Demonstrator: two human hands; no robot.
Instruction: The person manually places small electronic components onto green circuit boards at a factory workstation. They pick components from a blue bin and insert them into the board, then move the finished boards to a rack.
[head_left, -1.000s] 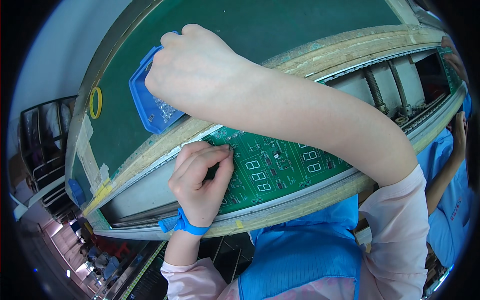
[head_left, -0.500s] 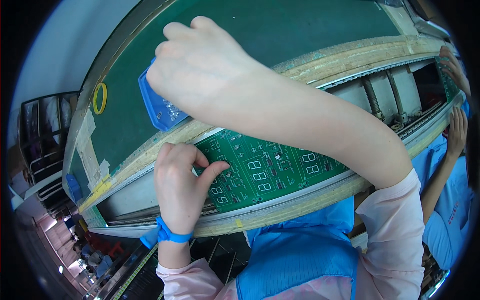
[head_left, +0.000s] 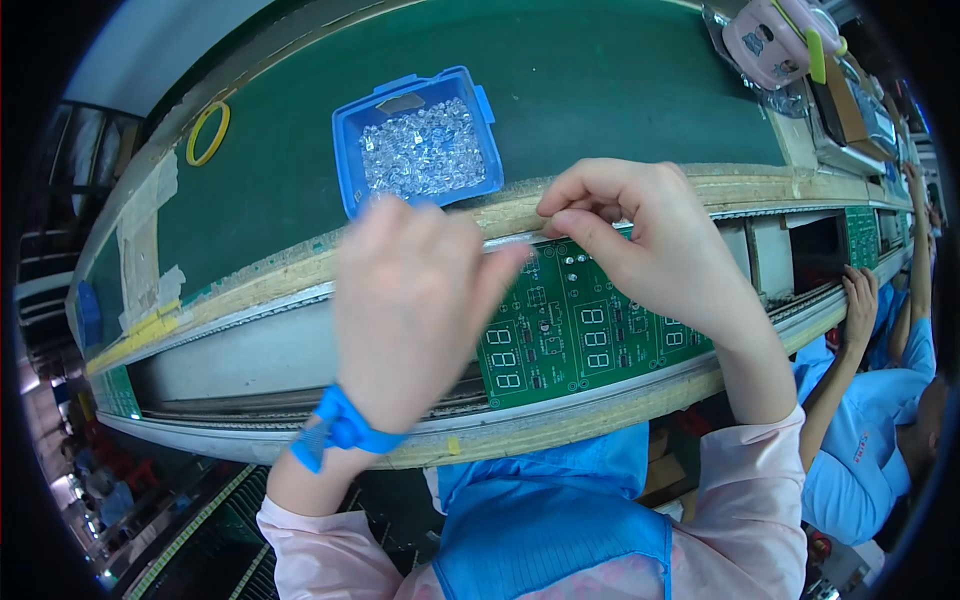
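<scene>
A green tabletop (head_left: pixel 620 110) spreads across the far side, edged by a worn wooden rail. Nearer, a rail conveyor (head_left: pixel 240 365) runs left to right. In it lies a green printed circuit board (head_left: pixel 563 345), face up, its long axis following the rails and climbing slightly toward the right; white seven-segment outlines stand on it in columns. A blue plastic bin (head_left: pixel 345 150) sits on the tabletop beyond the conveyor, its open top upward.

The left hand (head_left: pixel 410 300), back upward, is left of the board, fingers toward the bin's near edge; motion blur hides its grip, so I cannot tell. The right hand (head_left: pixel 660 240) has thumb and forefinger brought close above the board's far edge; whether they pinch anything is unclear. A blue wrist strap (head_left: pixel 345 425) circles the left wrist. Small clear components (head_left: pixel 425 150) fill the bin.
</scene>
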